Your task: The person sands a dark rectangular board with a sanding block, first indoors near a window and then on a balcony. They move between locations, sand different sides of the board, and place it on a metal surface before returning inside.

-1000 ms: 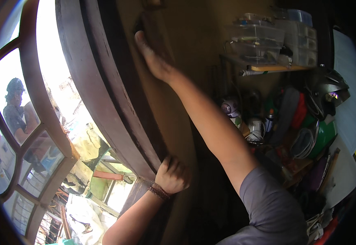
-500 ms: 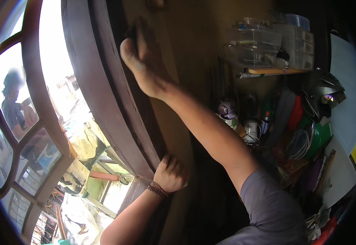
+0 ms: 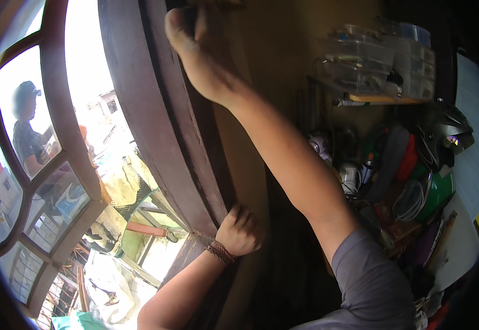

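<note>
So the dark wooden frame [image 3: 143,110] is just right of the paned window [image 3: 29,192]. Left hand [image 3: 240,231] is curled by its lower inner edge, right hand [image 3: 195,47] up near the top, thumb apart from shadowy fingers. Can't tell how closed either is, or on what.

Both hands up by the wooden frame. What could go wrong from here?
The bracelet might snag on the wooden frame, since the left hand sits right at its edge.
The right hand reaches up into shadow, fingers hard to see, so a slip could go unnoticed.
</note>
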Available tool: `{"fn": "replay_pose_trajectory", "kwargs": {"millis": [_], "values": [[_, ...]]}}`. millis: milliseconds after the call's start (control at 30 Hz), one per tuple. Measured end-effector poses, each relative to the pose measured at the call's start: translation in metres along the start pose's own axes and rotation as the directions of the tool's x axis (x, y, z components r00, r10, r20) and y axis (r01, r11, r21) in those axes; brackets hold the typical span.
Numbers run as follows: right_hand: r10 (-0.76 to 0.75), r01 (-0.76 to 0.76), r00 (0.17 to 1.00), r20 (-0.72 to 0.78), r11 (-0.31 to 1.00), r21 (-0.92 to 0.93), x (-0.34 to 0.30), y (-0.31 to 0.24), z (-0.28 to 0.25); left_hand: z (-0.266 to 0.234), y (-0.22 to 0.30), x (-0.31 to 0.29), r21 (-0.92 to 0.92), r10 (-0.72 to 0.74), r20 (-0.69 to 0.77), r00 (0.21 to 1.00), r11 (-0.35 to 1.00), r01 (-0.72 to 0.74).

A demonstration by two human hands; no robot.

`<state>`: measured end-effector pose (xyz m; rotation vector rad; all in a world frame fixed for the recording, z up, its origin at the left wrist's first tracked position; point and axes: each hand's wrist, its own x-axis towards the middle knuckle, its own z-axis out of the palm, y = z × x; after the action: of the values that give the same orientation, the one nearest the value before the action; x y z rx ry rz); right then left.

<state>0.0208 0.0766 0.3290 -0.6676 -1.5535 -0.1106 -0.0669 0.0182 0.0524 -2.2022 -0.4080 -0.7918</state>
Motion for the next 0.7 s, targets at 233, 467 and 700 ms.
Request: {"fn": "replay_pose_trajectory", "kwargs": {"millis": [233,467,700], "values": [[-0.238,0.238,0.969,0.063,0.971,0.006,0.013,0.031,0.008,0.002,0.002,0.004,0.012,-0.001,-0.02,1.0,1.0,0.001],[-0.122,0.036,0.983,0.136,0.86,0.509,0.007,0.023,-0.003,0.0,0.003,0.006,0.0,-0.001,-0.044,0.999,1.0,0.001],[-0.099,-0.068,0.966,0.24,0.796,0.601,-0.022,0.035,-0.016,-0.002,0.004,0.007,-0.008,-0.01,-0.018,1.0,1.0,0.01]]}}
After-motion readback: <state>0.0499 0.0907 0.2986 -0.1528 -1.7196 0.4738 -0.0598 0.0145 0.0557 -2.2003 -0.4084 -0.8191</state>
